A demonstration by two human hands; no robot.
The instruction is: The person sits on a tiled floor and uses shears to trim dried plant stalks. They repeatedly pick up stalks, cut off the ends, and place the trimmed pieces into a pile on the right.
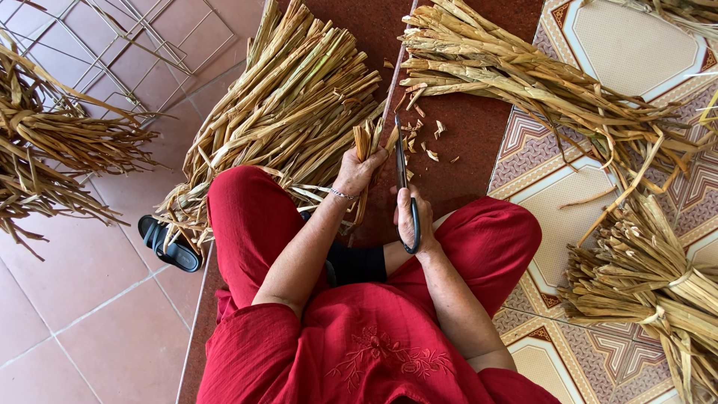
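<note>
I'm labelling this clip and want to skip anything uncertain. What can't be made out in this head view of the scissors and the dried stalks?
- Scissors: the handle sits inside the right hand, so the finger grip is hidden.
- Stalks in the left hand: the lower ends are covered by palm and fingers; their count is unclear.
- Black sandal: partly under the large bundle.
- Tied bundle: cut off by the right edge.
- Cut scraps: too small to count.

Big pile of dried stalks (284, 112) lies on the left, another pile (523, 82) at upper right, and a tied bundle (651, 284) at lower right on the patterned tiles (598, 179). More dried leaves (52, 150) spread at far left on plain pink tiles (82, 322), below a wire rack (134, 45). Black sandal (168, 243) beside the left pile; small cut scraps (430, 142) on the dark red floor strip (479, 127).
</note>
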